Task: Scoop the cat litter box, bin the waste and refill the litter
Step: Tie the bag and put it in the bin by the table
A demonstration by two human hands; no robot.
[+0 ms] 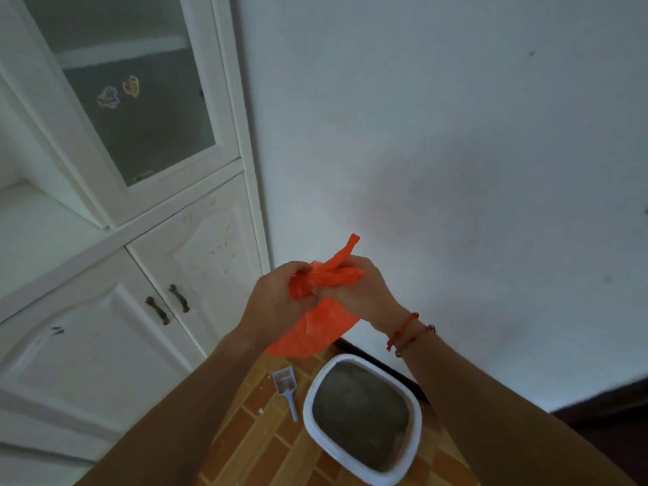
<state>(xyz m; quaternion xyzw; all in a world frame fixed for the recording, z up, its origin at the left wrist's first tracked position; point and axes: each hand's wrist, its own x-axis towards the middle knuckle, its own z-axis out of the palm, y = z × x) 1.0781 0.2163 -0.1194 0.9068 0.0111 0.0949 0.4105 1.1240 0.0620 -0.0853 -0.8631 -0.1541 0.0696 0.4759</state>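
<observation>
Orange bag (313, 326), white litter box (361, 420) holding grey litter (361, 415)

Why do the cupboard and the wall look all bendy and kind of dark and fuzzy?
Head view: the wide-angle lens bends the cupboard edges and tilts the wall; the light is dim and bluish, with a soft shadow on the wall behind the hands; the orange bag, left hand and right hand look slightly soft; the litter box shows no glare.
</observation>
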